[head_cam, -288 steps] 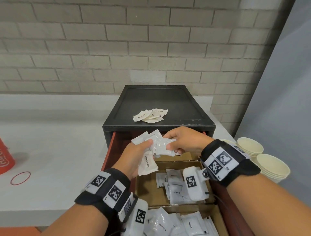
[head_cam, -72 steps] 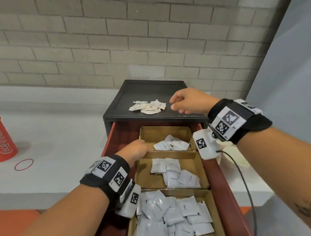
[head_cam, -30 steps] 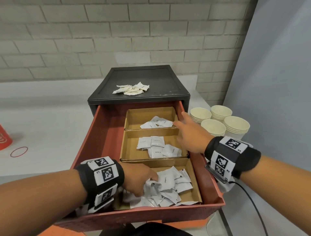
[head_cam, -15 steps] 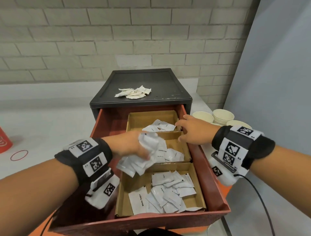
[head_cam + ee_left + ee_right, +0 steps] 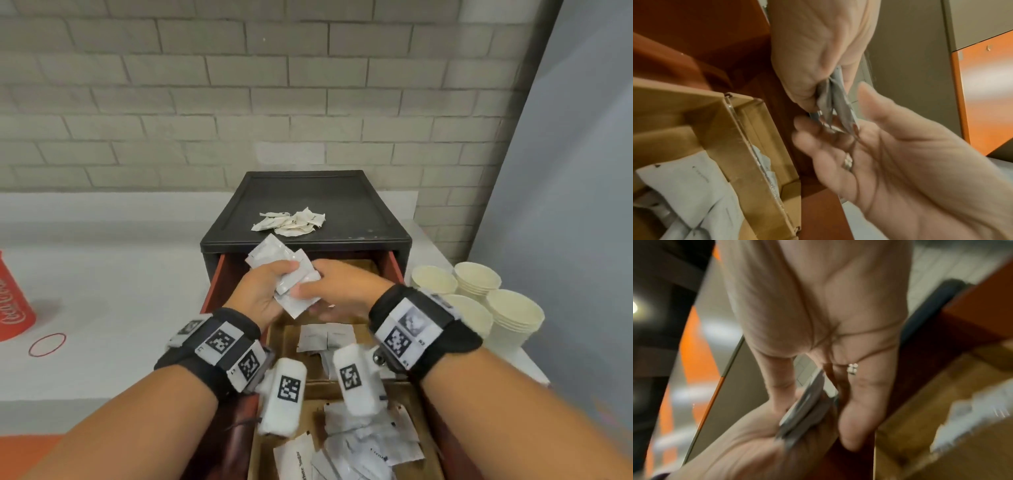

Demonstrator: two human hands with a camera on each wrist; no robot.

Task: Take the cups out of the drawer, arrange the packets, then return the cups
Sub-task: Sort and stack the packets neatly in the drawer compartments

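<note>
Hands (image 5: 301, 294) together, pinching packets (image 5: 291, 274) above drawer (image 5: 214, 291)

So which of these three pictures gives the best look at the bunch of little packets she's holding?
The head view: the bunch of packets shows its flat white faces, gripped by the left hand and pinched by the right hand. The left wrist view shows them edge-on; the right wrist view is edge-on too and blurred.
</note>
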